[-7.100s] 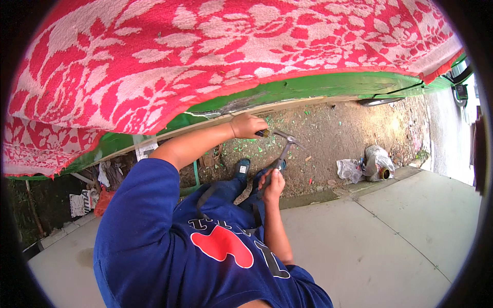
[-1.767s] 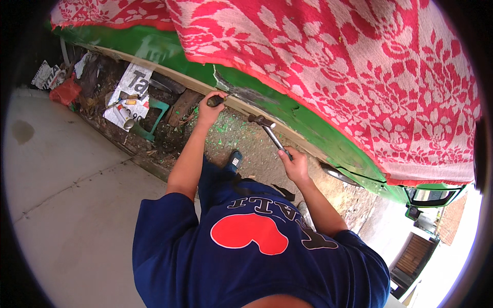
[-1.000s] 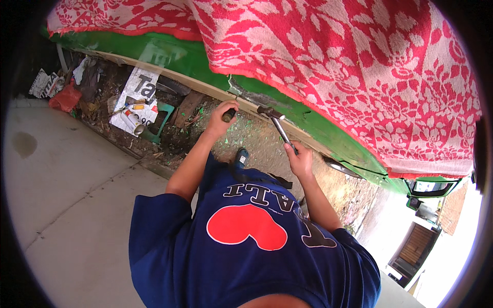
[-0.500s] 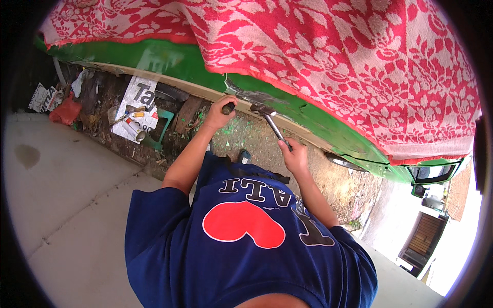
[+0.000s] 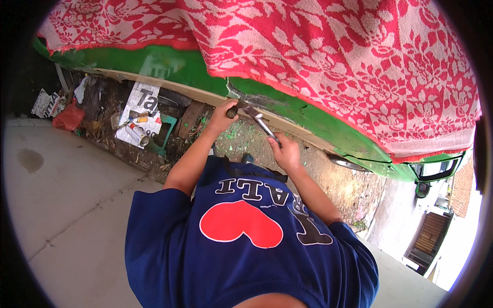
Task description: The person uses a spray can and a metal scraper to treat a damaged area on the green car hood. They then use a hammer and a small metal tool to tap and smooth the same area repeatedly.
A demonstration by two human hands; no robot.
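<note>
My left hand [image 5: 223, 119] is closed around a tool with a dark round handle [image 5: 232, 112], whose butt end faces me; its far end is hidden against the car. In my right hand [image 5: 285, 155] is a hammer [image 5: 262, 123], gripped by its handle. The hammer head is right beside the butt of the handle; whether they touch I cannot tell. Just beyond both hands runs the lower side of a green car body [image 5: 174, 64], with a scraped, cracked grey patch [image 5: 257, 97] and a pale strip along its lower edge.
A red and pink floral blanket [image 5: 328, 66] drapes over the car. At left lie a printed board [image 5: 134, 102], a pale can [image 5: 137, 134], a green frame-like piece [image 5: 167, 134] and a red bag [image 5: 68, 118]. A car wheel [image 5: 346, 163] and side mirror [image 5: 422, 189] show at right.
The hammer has swung left, its head coming from a short distance away to the dark handle's butt. My right hand moved slightly left and up; my left hand shifted slightly right.
</note>
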